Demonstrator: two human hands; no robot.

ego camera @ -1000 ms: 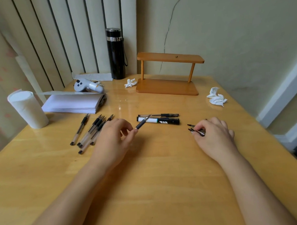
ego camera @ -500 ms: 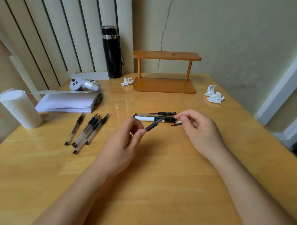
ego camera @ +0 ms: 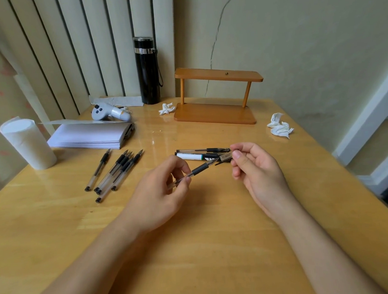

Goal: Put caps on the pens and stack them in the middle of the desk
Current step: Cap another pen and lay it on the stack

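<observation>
My left hand [ego camera: 161, 190] pinches a clear pen with a black grip [ego camera: 197, 170], tip pointing right and up. My right hand [ego camera: 254, 168] holds a clear pen cap [ego camera: 225, 156] at the pen's tip, the two touching. Behind them on the wooden desk [ego camera: 204, 246] lie a capped clear pen [ego camera: 202, 150] and a white-and-black marker [ego camera: 193, 156], side by side. Several uncapped pens [ego camera: 118, 172] lie in a loose row to the left.
A stack of white paper [ego camera: 90, 136] and a paper roll [ego camera: 27, 144] sit at the left. A grey controller [ego camera: 108, 112], black flask [ego camera: 147, 70], wooden stand [ego camera: 215, 97] and crumpled tissues [ego camera: 279, 128] line the back and right.
My right hand has lifted from the desk with the cap and moved left to the pen. My left hand has brought the pen's tip toward it until they meet.
</observation>
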